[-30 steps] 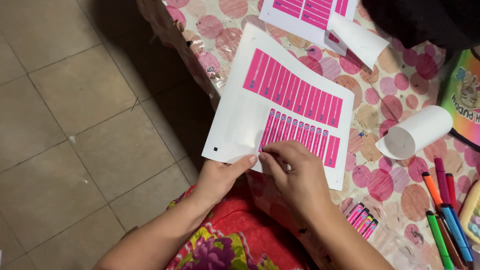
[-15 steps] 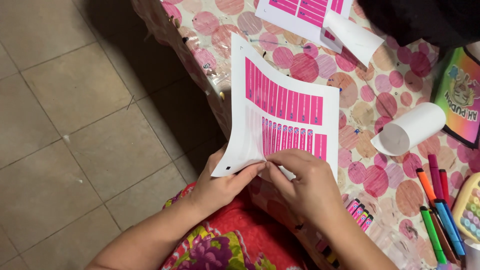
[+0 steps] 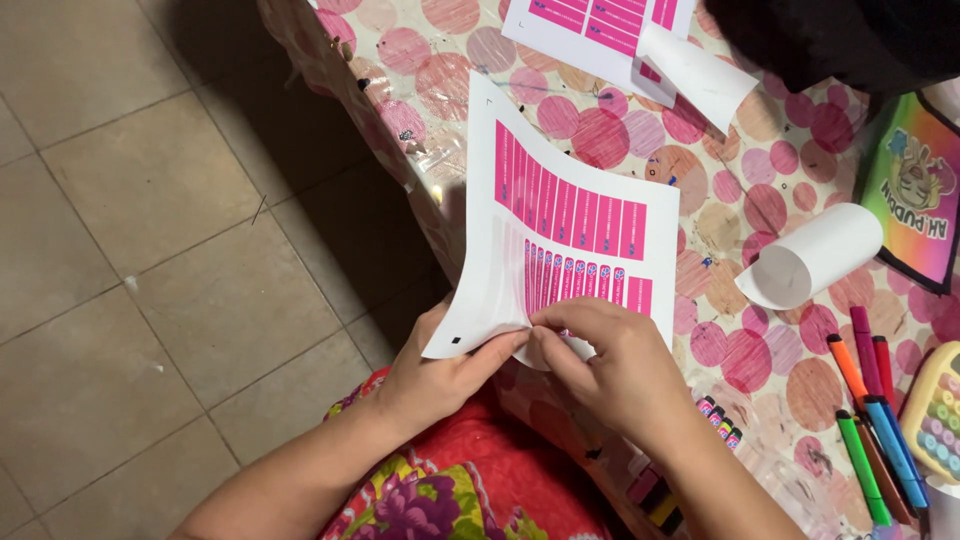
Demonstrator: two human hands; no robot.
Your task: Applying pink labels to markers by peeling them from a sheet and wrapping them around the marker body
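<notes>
beige floor tiles fill the left of the head view; on the right stands a table [image 3: 450, 60] under a cloth printed with pink circles.

head view: both hands meet at the bottom edge of a white sticker sheet [image 3: 560, 250] printed with two rows of narrow pink labels. the sheet stands curled up over the table's near edge, its left side bowed toward the camera. the left hand [image 3: 440, 375] pinches the lower left corner between thumb and fingers. the right hand [image 3: 610, 365] is closed narrow, its fingertips picking at the foot of the lower row of labels, just beside the left thumb. whether a label has come free i cannot tell, since the fingers cover that spot. both rows look nearly full, so the peeling seems barely begun, with almost every label left.

around them: a second sticker sheet [image 3: 600, 30] at the top, curled at one corner, a roll of white paper [image 3: 810, 255] to the right, and coloured marker pens [image 3: 875, 420] at the lower right.

compared with a second ago, the sheet has been lifted from lying fairly flat to a steep, bowed curl, and the hands have kept to the same edge.
</notes>
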